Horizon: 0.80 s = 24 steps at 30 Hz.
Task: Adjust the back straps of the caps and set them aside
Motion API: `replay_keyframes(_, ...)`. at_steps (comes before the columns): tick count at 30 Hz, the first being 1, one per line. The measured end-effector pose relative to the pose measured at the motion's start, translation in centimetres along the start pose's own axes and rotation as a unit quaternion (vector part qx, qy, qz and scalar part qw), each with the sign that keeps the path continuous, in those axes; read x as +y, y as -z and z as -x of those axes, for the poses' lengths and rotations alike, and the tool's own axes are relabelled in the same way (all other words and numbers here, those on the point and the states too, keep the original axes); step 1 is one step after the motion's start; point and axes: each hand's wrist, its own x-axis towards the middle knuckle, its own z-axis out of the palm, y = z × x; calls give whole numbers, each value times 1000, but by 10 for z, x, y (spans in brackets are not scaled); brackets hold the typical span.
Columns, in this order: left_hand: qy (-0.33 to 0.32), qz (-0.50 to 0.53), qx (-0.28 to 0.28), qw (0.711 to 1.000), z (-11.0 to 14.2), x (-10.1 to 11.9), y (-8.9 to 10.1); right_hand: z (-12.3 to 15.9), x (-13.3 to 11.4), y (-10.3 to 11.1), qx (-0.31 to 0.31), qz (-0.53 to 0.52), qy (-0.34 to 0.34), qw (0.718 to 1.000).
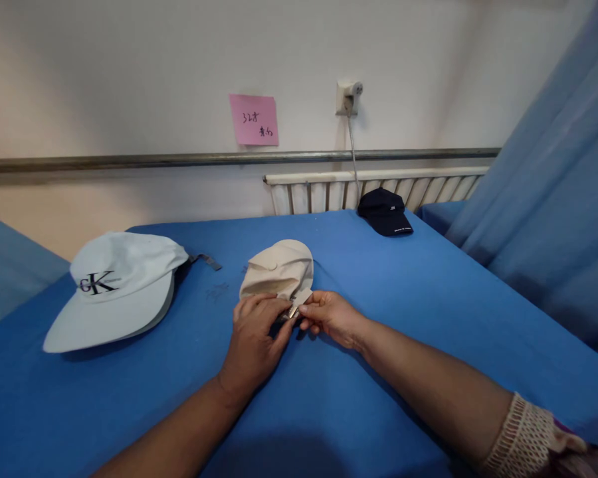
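Note:
A beige cap (pixel 279 269) lies upside down in the middle of the blue table (pixel 428 312), its back strap toward me. My left hand (pixel 254 338) and my right hand (pixel 329 315) meet at that strap. Both are closed in a pinch on the strap and its small metal buckle (pixel 293 311). The fingertips of the two hands nearly touch.
A white cap with a dark logo (pixel 117 289) lies at the left. A dark navy cap (pixel 385 211) sits at the far edge by a white radiator (pixel 329 192). A pink note (pixel 254 119) and a wall socket (pixel 347 96) are on the wall. Blue curtain (pixel 553 179) hangs at right.

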Motion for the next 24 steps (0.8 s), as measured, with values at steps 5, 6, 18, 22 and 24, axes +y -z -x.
replay_keyframes(5,-18,-6,-4,1000,2,0,0,0,4,0,26,14,4,1000)
replay_keyframes(6,-23,-9,-7,1000,2,0,0,0,4,0,27,15,4,1000)
replay_keyframes(18,-84,-41,-14,996,-1,1,3,2,0,-1,36,-4,-12,999)
replay_keyframes(22,-101,-59,-25,993,-1,2,4,4,-2,-2,26,-11,-14,999)
replay_keyframes(24,-108,-67,-28,991,-2,3,5,5,-3,-3,25,-11,-7,1000)
